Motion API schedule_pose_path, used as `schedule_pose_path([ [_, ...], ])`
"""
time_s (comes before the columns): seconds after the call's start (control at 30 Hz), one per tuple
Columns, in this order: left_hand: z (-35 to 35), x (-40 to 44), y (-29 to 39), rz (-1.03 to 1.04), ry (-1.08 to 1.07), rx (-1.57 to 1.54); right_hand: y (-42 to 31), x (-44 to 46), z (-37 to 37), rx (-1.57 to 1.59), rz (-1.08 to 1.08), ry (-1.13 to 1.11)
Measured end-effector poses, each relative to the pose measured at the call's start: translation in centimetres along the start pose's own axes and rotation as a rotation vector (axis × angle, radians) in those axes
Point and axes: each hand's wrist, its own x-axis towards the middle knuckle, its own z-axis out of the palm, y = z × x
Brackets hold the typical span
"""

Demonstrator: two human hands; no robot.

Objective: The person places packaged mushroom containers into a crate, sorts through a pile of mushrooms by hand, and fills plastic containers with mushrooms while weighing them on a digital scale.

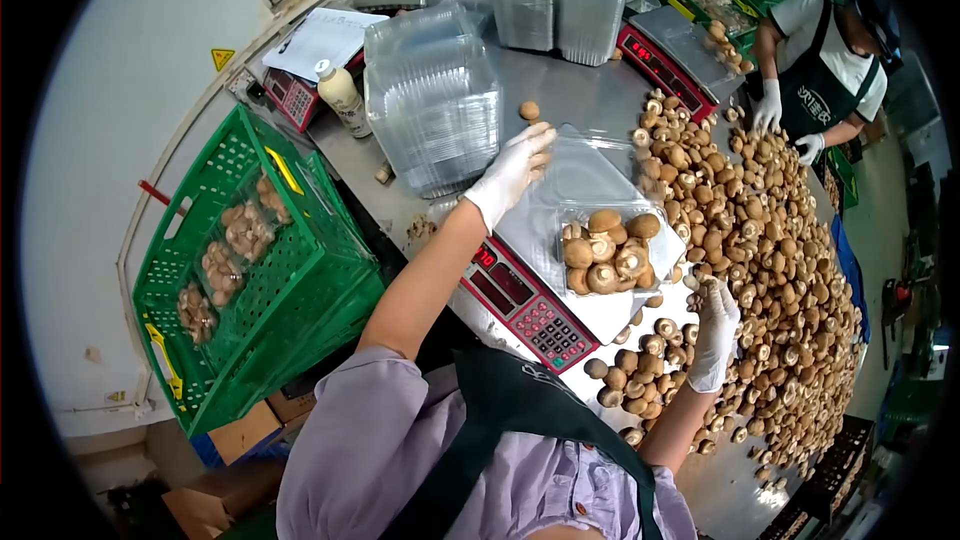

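My left hand (514,176), in a white glove, reaches over the red scale (530,308) with its fingers stretched out, beside the raised clear lid (590,165) of a plastic tray. The tray (606,292) sits on the scale's plate and holds several brown mushrooms (601,248). My right hand (714,338), also gloved, is at the near edge of the big mushroom pile (770,270), right of the tray. Its fingers are drawn together; whatever is between them is too small to make out.
Stacked clear trays (435,105) stand behind my left hand, with a bottle (342,98) beside them. A green crate (270,340) with packed mushrooms is at left. A second scale (665,70) stands at the back. A co-worker's gloved hands (768,108) touch the pile's far side.
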Motion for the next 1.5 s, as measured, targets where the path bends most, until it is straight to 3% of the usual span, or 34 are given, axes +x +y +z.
schedule_pose_path([
  [0.13,2.3,-4.2,1.8,0.257,-0.140,0.070,-1.1,1.0,1.6,-0.065,-0.022,-0.070],
  [0.2,3.1,-8.1,0.9,0.259,-0.146,0.321,-1.9,0.7,2.9,-0.089,-0.045,-0.029],
  [0.27,2.6,-10.6,-1.8,0.743,-0.184,0.934,-0.8,0.9,2.2,-0.137,-0.024,0.003],
  [0.33,2.8,-13.3,-4.6,0.786,-0.062,1.267,-0.7,0.8,1.5,-0.421,0.019,-0.108],
  [0.4,2.6,-14.5,-6.6,0.702,0.044,1.001,-0.9,-0.7,2.9,-0.672,-0.027,-0.205],
  [0.47,2.9,-15.1,-6.6,0.552,0.122,0.951,-1.1,-1.6,3.2,-0.459,0.187,-0.147],
  [0.53,2.3,-14.5,-8.7,0.357,0.049,0.747,-0.1,-1.5,2.2,-0.461,0.160,-0.131],
  [0.6,2.4,-14.3,-10.1,0.321,0.027,0.599,-1.3,-2.7,3.5,-0.325,0.210,-0.155],
  [0.67,3.1,-15.0,-8.6,-0.026,-0.084,0.284,-1.7,-3.3,4.3,-0.251,0.227,-0.168],
  [0.8,3.4,-14.3,-8.3,0.036,-0.047,0.228,0.4,-3.4,4.6,-0.061,0.187,-0.061],
  [0.87,3.3,-13.7,-8.4,0.084,-0.041,0.221,1.5,-3.2,3.4,-0.022,0.129,-0.126],
  [1.07,1.1,-14.5,-5.4,0.321,-0.105,0.585,1.7,-4.5,3.7,-0.119,-0.044,-0.175],
  [1.13,-0.5,-14.2,-5.0,0.820,-0.059,0.747,0.5,-5.8,6.2,-0.197,-0.233,-0.191],
  [1.2,-0.5,-15.9,-3.0,0.529,-0.064,0.158,0.4,-6.8,7.6,-0.132,-0.066,-0.314],
  [1.23,-0.1,-16.4,-2.4,0.570,-0.046,-0.092,-1.5,-8.2,10.6,-0.119,0.002,-0.372],
  [1.27,0.1,-16.9,-2.0,0.582,-0.015,-0.340,-1.4,-8.8,12.0,-0.171,-0.063,-0.529],
  [1.3,0.3,-16.8,-1.6,0.623,0.093,-0.425,-2.0,-9.4,14.1,-0.219,-0.021,-0.667],
  [1.33,0.2,-16.8,-1.1,0.663,0.215,-0.509,-1.5,-10.0,16.0,-0.136,-0.135,-0.755],
  [1.37,-1.1,-17.1,-0.5,0.568,0.169,-0.558,-3.2,-10.1,18.0,-0.422,-0.523,-0.793],
  [1.4,-3.3,-17.6,0.2,0.476,0.135,-0.603,-1.9,-10.7,19.0,-0.321,-0.305,-0.880],
  [1.47,-9.7,-18.5,1.5,0.484,-0.282,-0.628,-1.5,-10.4,20.4,-0.391,-0.516,-0.984],
  [1.5,-10.6,-20.2,3.4,0.565,-0.109,-0.535,-1.3,-10.3,20.3,-0.466,-0.514,-0.981],
])
